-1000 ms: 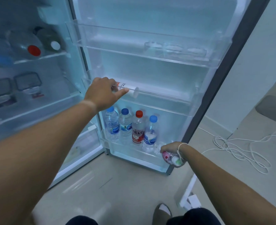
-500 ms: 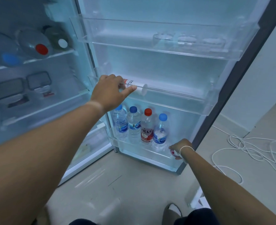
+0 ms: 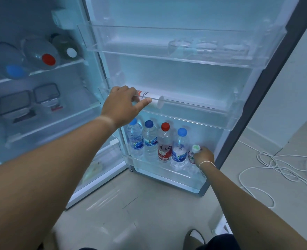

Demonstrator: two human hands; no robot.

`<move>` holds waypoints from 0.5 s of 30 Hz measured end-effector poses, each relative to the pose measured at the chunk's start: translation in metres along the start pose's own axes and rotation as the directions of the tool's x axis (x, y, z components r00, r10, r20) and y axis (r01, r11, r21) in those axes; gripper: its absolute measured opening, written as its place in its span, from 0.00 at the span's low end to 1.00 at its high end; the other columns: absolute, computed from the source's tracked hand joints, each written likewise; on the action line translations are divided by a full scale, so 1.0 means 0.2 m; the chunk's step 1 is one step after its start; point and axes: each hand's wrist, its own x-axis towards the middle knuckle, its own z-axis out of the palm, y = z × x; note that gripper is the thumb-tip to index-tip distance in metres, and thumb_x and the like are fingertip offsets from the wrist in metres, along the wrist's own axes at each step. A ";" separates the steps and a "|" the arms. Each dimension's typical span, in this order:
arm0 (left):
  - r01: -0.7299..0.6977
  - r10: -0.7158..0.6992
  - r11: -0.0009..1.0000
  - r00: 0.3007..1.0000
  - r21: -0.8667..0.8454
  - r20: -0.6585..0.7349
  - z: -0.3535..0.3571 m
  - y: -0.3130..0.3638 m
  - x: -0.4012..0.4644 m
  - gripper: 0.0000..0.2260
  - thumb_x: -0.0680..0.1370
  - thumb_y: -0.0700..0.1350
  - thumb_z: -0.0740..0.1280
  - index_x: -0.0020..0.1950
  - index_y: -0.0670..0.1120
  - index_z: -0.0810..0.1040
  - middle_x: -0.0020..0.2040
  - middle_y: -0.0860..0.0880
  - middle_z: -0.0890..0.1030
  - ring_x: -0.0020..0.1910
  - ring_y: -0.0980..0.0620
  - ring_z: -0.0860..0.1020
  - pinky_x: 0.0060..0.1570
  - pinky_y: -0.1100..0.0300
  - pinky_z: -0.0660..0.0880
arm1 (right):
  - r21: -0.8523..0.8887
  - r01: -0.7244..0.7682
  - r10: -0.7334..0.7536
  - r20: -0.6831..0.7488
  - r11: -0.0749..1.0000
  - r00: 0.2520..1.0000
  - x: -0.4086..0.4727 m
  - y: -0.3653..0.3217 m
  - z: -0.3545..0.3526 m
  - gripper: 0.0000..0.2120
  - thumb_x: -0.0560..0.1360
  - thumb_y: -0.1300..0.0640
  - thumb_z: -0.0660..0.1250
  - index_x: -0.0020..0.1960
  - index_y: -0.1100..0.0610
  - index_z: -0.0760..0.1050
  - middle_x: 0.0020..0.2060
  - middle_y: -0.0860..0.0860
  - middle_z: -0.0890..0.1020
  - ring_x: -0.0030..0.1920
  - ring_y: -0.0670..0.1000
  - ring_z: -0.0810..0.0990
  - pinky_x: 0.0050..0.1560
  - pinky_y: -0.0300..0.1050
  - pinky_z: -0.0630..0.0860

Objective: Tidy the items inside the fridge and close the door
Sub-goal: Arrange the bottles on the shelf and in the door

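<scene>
Hands busy on the door: left (image 3: 121,105) clamped on the tube (image 3: 151,100), laying it flat, right (image 3: 203,156) gripping the small bottle (image 3: 194,154), standing it beside the bottles (image 3: 156,141).

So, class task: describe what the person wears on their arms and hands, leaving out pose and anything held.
Both forearms are bare, with no sleeves in view. The right hand has a thin white string looped round the wrist. The left hand wears no gloves or rings that show; only a paler band crosses its wrist.
</scene>
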 end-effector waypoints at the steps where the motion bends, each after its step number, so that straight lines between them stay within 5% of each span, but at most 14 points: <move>1: -0.002 0.002 1.000 1.000 -0.001 0.001 0.00 0.00 0.00 0.21 0.76 0.60 0.60 0.53 0.43 0.77 0.53 0.44 0.79 0.59 0.43 0.70 0.60 0.53 0.66 | -0.007 -0.006 0.006 0.005 1.000 1.000 0.00 0.00 -0.01 0.15 0.75 0.59 0.64 0.60 0.66 0.74 0.58 0.64 0.79 0.58 0.64 0.77 0.54 0.47 0.73; 4: 0.002 -0.002 1.000 1.000 -0.003 0.010 -0.01 0.00 0.00 0.21 0.76 0.60 0.60 0.53 0.43 0.77 0.53 0.43 0.79 0.59 0.42 0.70 0.61 0.52 0.66 | -0.015 -0.012 0.013 0.026 1.000 1.000 -0.02 0.01 -0.02 0.17 0.76 0.56 0.64 0.61 0.64 0.73 0.59 0.62 0.79 0.58 0.62 0.78 0.50 0.44 0.72; 10: 0.008 -0.009 1.000 0.999 0.013 0.033 -0.01 0.00 0.00 0.22 0.77 0.60 0.59 0.56 0.43 0.77 0.55 0.43 0.79 0.60 0.42 0.70 0.62 0.52 0.66 | -0.014 0.077 -0.076 0.035 0.997 0.996 -0.11 -0.01 -0.10 0.24 0.78 0.60 0.61 0.73 0.59 0.62 0.70 0.59 0.70 0.68 0.61 0.71 0.67 0.47 0.69; 15: 0.015 -0.016 1.000 0.998 0.007 0.056 -0.03 0.01 -0.01 0.22 0.77 0.59 0.59 0.57 0.43 0.77 0.56 0.43 0.79 0.61 0.42 0.70 0.62 0.51 0.66 | 0.112 0.232 -0.235 0.014 0.966 0.972 -0.17 0.02 -0.26 0.18 0.77 0.65 0.59 0.65 0.59 0.74 0.64 0.57 0.78 0.62 0.57 0.77 0.62 0.43 0.71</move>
